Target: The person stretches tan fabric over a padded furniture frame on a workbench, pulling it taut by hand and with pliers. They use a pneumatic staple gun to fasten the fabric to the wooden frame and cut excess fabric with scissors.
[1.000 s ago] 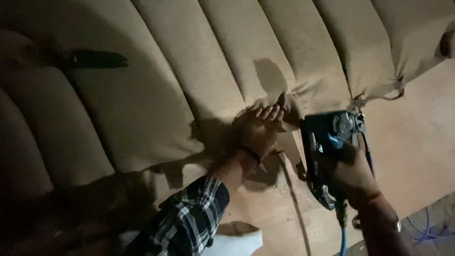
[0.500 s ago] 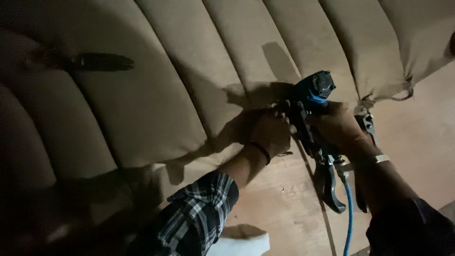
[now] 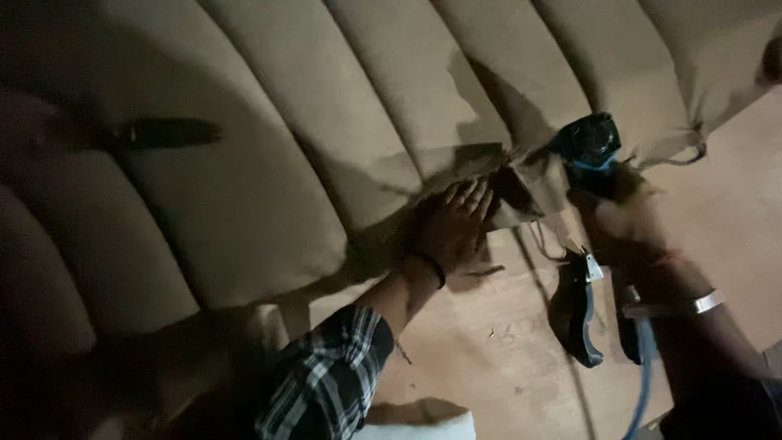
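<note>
A: Non-work items in head view?

B: Dark tool, long and narrow, lying flat on the padded surface at upper left, in deep shadow. Kind cannot be told.

A: Anything lower?

B: White object at the bottom edge, cut off by the frame, resting on the board. Small specks of debris scattered on the board nearby.

A: Right side?

B: Loose cord trailing off the padding's edge onto the board, curled. Dark shape at the far right edge, mostly out of frame; unidentifiable.

Dim light falls over a bare wooden board, with deep shadow at the left.
</note>
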Action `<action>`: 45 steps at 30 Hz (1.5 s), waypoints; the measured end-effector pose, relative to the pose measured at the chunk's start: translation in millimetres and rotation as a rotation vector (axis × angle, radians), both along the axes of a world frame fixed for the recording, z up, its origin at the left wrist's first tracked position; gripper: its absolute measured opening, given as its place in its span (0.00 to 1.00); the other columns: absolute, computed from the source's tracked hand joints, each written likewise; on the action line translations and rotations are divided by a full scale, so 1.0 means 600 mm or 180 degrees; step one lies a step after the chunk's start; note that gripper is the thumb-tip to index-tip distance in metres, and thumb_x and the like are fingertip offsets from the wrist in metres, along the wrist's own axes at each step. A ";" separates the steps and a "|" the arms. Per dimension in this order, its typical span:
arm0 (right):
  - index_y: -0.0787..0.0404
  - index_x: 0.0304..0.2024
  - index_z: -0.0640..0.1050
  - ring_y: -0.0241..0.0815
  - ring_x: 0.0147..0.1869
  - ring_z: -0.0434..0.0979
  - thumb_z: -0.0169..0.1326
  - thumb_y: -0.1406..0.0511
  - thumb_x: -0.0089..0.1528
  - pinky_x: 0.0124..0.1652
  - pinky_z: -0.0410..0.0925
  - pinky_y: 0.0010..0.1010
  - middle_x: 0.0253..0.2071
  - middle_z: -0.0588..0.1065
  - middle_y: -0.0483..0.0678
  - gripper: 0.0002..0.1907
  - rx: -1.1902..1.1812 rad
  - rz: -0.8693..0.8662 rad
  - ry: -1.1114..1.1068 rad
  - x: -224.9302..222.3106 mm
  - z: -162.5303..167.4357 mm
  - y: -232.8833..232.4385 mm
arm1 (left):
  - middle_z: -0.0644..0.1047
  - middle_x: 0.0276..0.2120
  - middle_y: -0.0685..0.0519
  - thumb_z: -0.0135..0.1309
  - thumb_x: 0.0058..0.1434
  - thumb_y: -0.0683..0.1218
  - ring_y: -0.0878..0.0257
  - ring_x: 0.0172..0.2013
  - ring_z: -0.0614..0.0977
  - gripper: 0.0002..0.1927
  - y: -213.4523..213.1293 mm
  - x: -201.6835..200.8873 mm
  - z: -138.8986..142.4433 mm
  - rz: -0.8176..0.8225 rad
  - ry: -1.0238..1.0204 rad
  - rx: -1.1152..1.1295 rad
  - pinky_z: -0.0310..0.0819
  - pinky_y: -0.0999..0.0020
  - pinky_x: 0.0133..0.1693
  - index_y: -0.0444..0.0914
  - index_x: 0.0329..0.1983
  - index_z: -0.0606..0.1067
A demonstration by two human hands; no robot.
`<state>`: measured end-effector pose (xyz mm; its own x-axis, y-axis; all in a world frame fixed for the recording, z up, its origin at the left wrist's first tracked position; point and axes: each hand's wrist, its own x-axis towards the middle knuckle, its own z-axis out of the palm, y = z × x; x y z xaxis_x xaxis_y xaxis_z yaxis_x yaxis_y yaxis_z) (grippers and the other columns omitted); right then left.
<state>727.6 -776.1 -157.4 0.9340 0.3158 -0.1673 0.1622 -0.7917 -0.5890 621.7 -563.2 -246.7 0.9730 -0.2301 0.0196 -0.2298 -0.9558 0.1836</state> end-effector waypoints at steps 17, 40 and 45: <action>0.65 0.71 0.61 0.56 0.78 0.58 0.58 0.55 0.59 0.75 0.49 0.42 0.74 0.60 0.60 0.43 -0.0560 0.2002 -0.1279 -0.052 -0.148 0.067 | 0.72 0.61 0.33 0.46 0.59 0.52 0.38 0.66 0.67 0.23 -0.008 0.011 -0.043 0.0131 0.0503 -0.0628 0.47 0.47 0.71 0.30 0.46 0.79; 0.59 0.48 0.79 0.57 0.45 0.77 0.51 0.64 0.68 0.44 0.71 0.45 0.42 0.78 0.57 0.10 0.0832 0.0197 -0.0791 -0.016 -0.104 -0.083 | 0.41 0.79 0.52 0.36 0.69 0.58 0.59 0.76 0.43 0.37 -0.010 0.074 -0.011 -0.0531 0.0301 0.1555 0.31 0.57 0.72 0.40 0.78 0.48; 0.71 0.62 0.62 0.59 0.49 0.77 0.69 0.58 0.53 0.42 0.72 0.44 0.48 0.76 0.64 0.44 0.0282 0.0106 -0.1345 0.068 -0.160 -0.133 | 0.42 0.78 0.47 0.33 0.69 0.67 0.57 0.76 0.40 0.44 -0.006 0.057 0.028 -0.0409 0.0547 0.0551 0.30 0.58 0.73 0.35 0.79 0.47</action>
<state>768.7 -855.8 -253.3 0.9036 0.3429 0.2568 0.4283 -0.7312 -0.5309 655.8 -567.0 -229.9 0.9212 -0.3376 -0.1936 -0.3309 -0.9413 0.0670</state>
